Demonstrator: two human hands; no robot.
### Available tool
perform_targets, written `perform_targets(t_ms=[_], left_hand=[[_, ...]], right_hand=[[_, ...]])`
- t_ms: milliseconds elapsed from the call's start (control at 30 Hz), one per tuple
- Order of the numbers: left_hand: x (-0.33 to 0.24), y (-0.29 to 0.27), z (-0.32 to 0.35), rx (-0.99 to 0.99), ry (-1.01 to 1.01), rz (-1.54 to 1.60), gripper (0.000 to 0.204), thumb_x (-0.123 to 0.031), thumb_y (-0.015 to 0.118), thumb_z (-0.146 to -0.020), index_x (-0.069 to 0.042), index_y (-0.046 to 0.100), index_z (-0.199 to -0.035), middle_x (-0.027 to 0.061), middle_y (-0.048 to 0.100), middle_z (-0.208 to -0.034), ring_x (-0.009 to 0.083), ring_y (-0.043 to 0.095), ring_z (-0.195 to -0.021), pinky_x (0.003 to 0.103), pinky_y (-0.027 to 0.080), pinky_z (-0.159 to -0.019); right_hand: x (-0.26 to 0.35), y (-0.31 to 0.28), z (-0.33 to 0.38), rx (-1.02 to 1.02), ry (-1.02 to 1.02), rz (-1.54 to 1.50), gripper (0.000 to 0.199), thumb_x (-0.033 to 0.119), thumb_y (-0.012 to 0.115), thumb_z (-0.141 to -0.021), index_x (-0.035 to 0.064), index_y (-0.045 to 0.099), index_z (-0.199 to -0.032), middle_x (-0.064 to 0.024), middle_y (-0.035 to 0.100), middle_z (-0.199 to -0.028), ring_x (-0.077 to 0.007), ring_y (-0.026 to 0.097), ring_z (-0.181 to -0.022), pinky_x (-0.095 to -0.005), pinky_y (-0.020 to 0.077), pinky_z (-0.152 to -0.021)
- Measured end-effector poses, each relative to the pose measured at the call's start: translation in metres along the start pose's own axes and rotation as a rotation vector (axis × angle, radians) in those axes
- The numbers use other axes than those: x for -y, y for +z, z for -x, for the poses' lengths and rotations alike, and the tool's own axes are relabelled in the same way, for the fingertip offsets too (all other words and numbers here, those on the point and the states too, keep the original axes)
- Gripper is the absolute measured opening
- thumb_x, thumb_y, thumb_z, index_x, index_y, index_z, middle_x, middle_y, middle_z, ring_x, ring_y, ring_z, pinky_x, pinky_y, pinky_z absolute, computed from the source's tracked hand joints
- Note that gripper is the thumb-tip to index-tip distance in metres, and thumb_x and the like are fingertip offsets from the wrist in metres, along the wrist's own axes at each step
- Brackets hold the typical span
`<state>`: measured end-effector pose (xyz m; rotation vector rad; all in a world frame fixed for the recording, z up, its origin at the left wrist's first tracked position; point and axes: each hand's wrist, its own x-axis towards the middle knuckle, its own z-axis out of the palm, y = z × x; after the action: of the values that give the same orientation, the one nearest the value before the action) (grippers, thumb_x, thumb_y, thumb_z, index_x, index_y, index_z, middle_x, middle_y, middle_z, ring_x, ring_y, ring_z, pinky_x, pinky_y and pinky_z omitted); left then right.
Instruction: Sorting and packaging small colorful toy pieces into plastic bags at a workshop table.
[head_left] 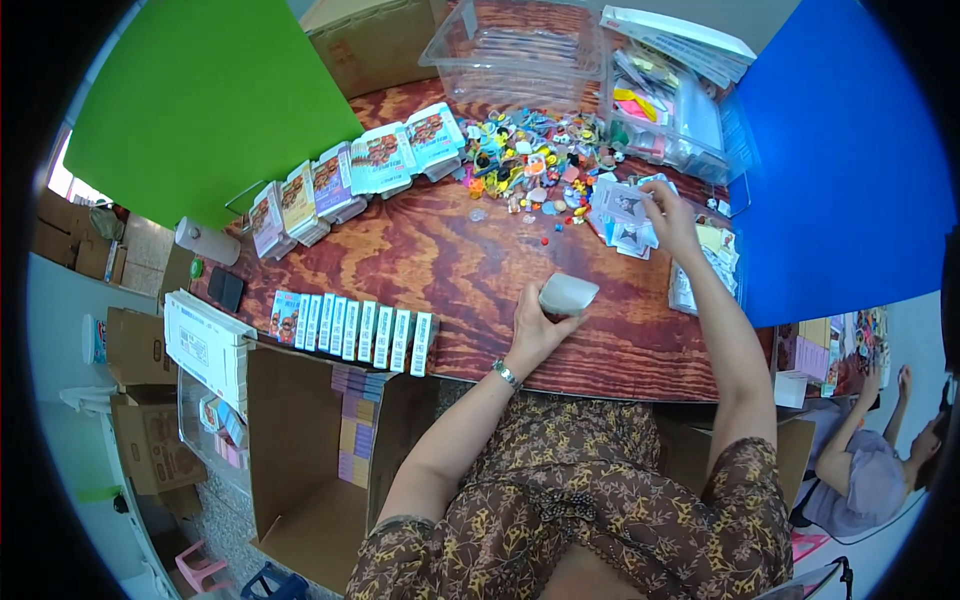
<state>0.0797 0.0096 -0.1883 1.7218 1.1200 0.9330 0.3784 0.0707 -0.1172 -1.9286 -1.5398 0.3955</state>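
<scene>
Crowding the far side of the table (480, 265), small trinkets (540, 160) lie in a loose, many-coloured heap that reaches the left edge of the cards (632, 238). A few stray beads (545, 241) sit between the heap and the pouch (570, 293). Beyond the heap stands a clear bin (440, 62); to its right, a second bin (680, 152) full of bags stands close past the right hand (675, 220). White packets (705, 265) are piled just beside the right forearm. Carton stacks (335, 180) run along the left, under a green board (200, 110); a row of upright boxes (355, 335) lines the near edge. A blue board (840, 170) closes off the right side, with a co-worker (870, 490) past it.

The pouch, pale and curled, is over the middle of the near tabletop; its long axis seems to run roughly left to right, with one end toward the right. The cards overlap at differing angles to its upper right.

The left hand (537, 325) is closed around the left and near sides of the pouch, which projects beyond the fingers, thumb along the near side. The right hand's thumb and fingers are close together at the right edge of the cards; whether they pinch one cannot be told.
</scene>
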Motion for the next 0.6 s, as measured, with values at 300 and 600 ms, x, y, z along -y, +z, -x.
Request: perform_targets(t_ms=[300,600], left_hand=[[-0.005,-0.012,-0.005,-0.1,0.044,-0.121,0.063,-0.021,0.09,-0.07,0.0,0.048,-0.112,0.0199,0.057,-0.106,0.0377,0.056,-0.102,0.046,0.047,-0.085],[-0.02,-0.018,-0.002,-0.092,0.233,-0.256,0.069,-0.016,0.089,-0.067,-0.001,0.048,-0.121,0.0198,0.057,-0.112,0.0378,0.056,-0.106,0.046,0.046,-0.092]], right_hand=[[0.121,-0.028,0.084,0.037,-0.807,0.104,0.022,0.006,0.066,-0.085,0.0103,0.07,-0.106,-0.0061,0.068,-0.096,-0.0234,0.066,-0.081,-0.0329,0.0526,-0.069],[0.134,0.015,0.104,0.227,-0.859,0.258,0.03,0.008,0.064,-0.081,0.0105,0.061,-0.11,-0.0077,0.06,-0.106,-0.0268,0.068,-0.094,-0.0375,0.0584,-0.071]])
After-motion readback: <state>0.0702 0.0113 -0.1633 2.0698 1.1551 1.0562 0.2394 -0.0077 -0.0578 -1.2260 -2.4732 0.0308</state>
